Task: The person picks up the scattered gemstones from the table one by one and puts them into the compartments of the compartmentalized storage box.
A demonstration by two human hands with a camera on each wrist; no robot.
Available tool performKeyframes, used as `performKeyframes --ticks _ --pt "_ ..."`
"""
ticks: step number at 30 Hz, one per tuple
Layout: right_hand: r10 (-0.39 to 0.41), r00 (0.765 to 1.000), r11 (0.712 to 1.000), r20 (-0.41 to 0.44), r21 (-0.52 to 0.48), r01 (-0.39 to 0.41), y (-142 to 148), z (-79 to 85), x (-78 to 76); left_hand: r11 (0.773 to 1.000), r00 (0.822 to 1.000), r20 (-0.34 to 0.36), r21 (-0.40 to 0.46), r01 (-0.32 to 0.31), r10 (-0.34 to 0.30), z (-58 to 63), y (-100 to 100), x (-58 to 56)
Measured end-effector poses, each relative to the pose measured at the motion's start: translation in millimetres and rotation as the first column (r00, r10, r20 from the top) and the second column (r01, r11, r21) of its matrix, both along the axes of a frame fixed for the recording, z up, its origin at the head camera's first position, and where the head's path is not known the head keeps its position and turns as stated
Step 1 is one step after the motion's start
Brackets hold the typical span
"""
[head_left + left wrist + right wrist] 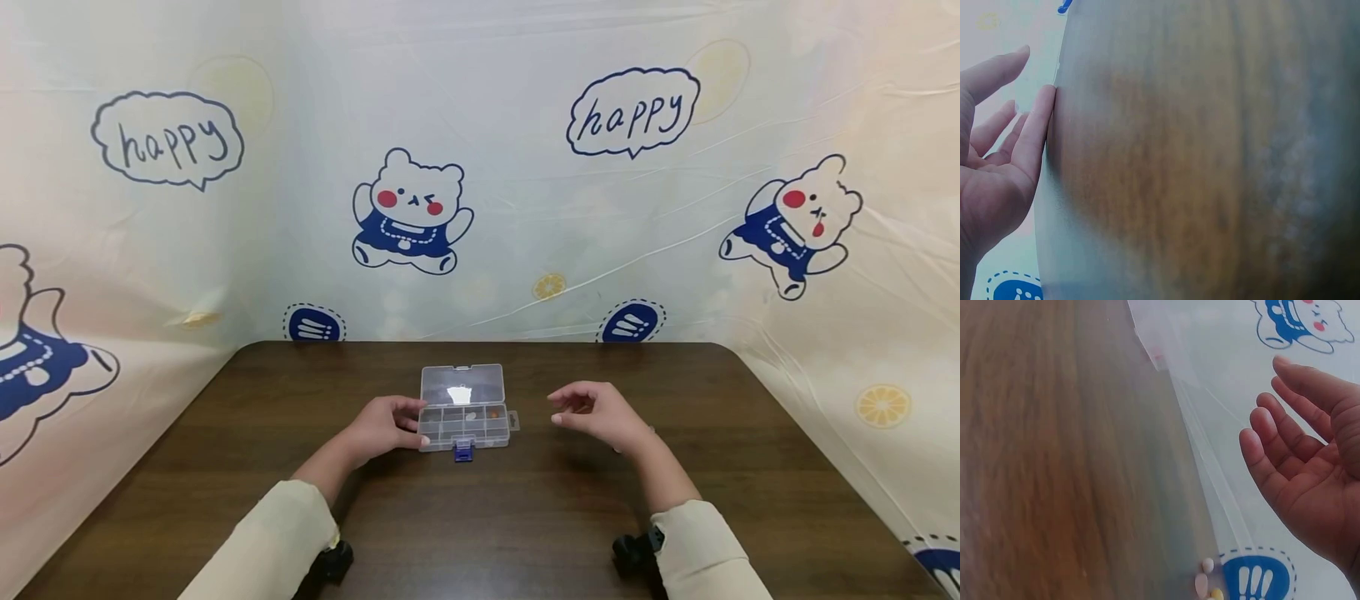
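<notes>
A clear plastic compartment box stands on the table with its lid raised at the back. Its blue latch hangs at the front. A small orange piece and a whitish piece lie in separate rear compartments. At the box's left end, my left hand holds it, thumb by the front corner and fingers by the rear one. My right hand hovers to the right of the box, fingers loosely bent and apart from the thumb, nothing visible between them.
Several pill-like pieces, white, pinkish and yellow, lie on the brown table near the right wrist, partly out of frame. A patterned curtain hangs behind the table and along its sides.
</notes>
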State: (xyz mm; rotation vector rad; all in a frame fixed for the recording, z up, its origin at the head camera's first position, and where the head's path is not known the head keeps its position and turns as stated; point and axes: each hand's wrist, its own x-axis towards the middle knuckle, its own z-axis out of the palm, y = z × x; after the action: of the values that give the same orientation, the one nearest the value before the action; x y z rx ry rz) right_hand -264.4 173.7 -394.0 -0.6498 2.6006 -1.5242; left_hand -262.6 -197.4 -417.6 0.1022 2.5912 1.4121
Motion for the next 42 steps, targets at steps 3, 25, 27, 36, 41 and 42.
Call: performKeyframes --ticks 3,25,27,36,41,42 --pt "-0.015 1.000 1.000 0.005 -0.013 0.015 6.2 1.4 1.2 1.000 1.000 -0.003 -0.001 0.002 -0.002 -0.1 -0.6 -0.7" --pt "-0.098 0.995 0.995 -0.001 0.015 0.098 59.9 0.4 7.0 1.000 1.000 -0.013 -0.013 -0.002 0.002 -1.5 1.6 0.0" --pt "-0.096 0.995 0.995 -0.003 0.015 0.096 64.9 0.6 7.2 1.000 1.000 -0.010 -0.012 -0.003 0.003 -1.8 1.1 -0.3" --pt "-0.131 0.991 0.990 -0.013 0.044 0.132 91.4 1.1 6.0 1.000 1.000 -0.012 -0.014 -0.012 0.012 -2.8 0.9 -3.8" --pt "-0.140 0.990 0.989 -0.009 0.054 0.140 102.8 0.3 7.5 1.000 1.000 -0.006 -0.017 -0.014 0.014 -3.1 0.6 -3.5" --pt "-0.145 0.989 0.988 -0.011 0.057 0.145 104.9 0.3 8.0 1.000 1.000 -0.009 -0.017 -0.010 0.010 -3.1 0.6 -3.3"
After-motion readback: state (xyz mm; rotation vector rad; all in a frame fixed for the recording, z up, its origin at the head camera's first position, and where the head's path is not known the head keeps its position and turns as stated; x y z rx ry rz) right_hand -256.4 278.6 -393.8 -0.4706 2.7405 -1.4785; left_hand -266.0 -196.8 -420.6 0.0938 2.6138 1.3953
